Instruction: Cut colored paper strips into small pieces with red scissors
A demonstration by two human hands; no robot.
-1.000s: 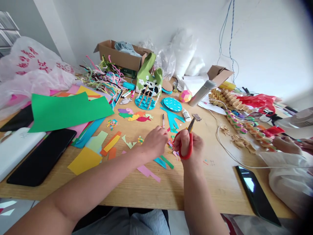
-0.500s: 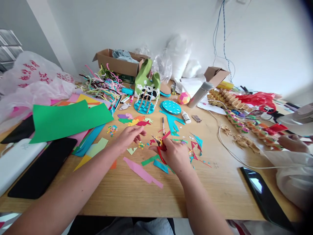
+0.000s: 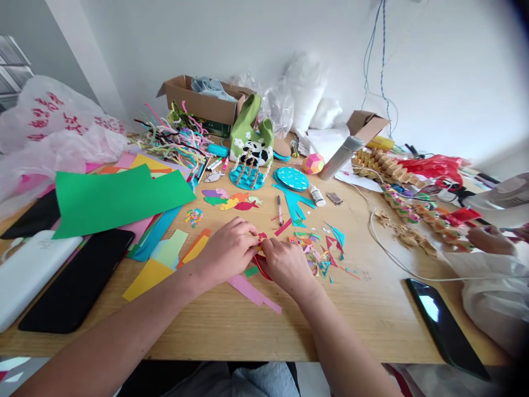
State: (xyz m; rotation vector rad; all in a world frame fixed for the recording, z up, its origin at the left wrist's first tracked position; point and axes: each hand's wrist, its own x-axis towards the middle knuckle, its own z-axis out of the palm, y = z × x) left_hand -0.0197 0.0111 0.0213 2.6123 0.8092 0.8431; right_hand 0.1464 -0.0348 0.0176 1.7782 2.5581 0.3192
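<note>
Red-handled scissors [image 3: 262, 268] sit in my right hand [image 3: 289, 263], whose fingers are wrapped around them; the blades are hidden. My left hand [image 3: 232, 249] meets it over the table, fingers bent and pressed together. Whatever those fingers pinch is hidden. Bits of red paper [image 3: 262, 236] show just beyond the fingertips. A pink paper strip [image 3: 256, 293] lies below the hands, and a red strip [image 3: 283, 227] lies beyond the right hand. Colourful paper fish [image 3: 247, 205] rest farther back, with a small heap of paper bits [image 3: 193, 216] to their left.
Green sheets [image 3: 111, 198] and a black phone-like slab [image 3: 78, 281] occupy the left. Paper scraps [image 3: 326, 248] are scattered right of my hands. A pen [image 3: 279, 210], glue bottle [image 3: 317, 196] and white cable [image 3: 382, 251] lie beyond. Another person's hand [image 3: 491, 241] is at far right.
My left hand has moved right and closed its fingers beside my right hand. The right hand has turned, and the scissor blades have gone out of sight. The view has shifted slightly.
</note>
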